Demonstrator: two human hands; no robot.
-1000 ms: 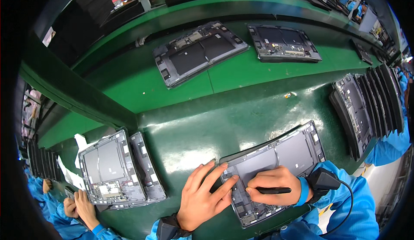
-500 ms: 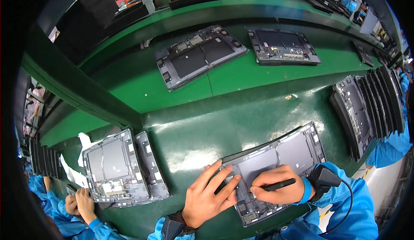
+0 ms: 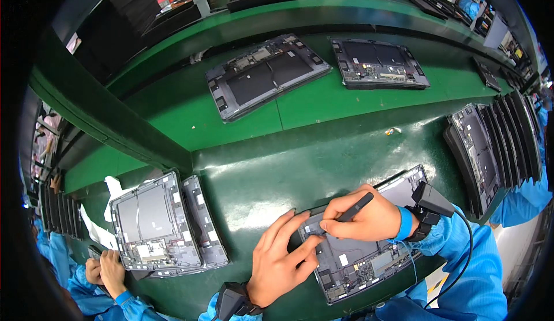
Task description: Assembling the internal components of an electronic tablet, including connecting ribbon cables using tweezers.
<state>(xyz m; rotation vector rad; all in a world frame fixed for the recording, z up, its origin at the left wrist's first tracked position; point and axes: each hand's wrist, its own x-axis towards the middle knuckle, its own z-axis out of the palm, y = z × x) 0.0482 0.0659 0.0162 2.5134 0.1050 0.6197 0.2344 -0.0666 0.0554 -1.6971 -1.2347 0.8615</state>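
Observation:
An opened tablet housing (image 3: 363, 269), with a dark battery and circuit board bared, lies in front of me. My left hand (image 3: 281, 260) rests with spread fingers over its left edge, index and middle fingertips near the upper left corner. My right hand (image 3: 369, 217) is closed round a slim black pen-shaped tool (image 3: 356, 207), held slanted above the upper left part of the housing. The tool's tip is hidden behind my fingers. A thin blue cord hangs from the blue wristband (image 3: 405, 223) on my right wrist.
Stacked opened tablets (image 3: 153, 223) stand at the left, beside another person's hands (image 3: 109, 272). Two more opened tablets lie on the green shelf (image 3: 311, 110) behind. A row of tablets (image 3: 479, 148) leans at the right. A green post (image 3: 115, 119) rises at the left.
My right hand has moved up and slightly left across the housing, tilting the tool steeper. More of the circuit board shows below it. My left hand has barely shifted.

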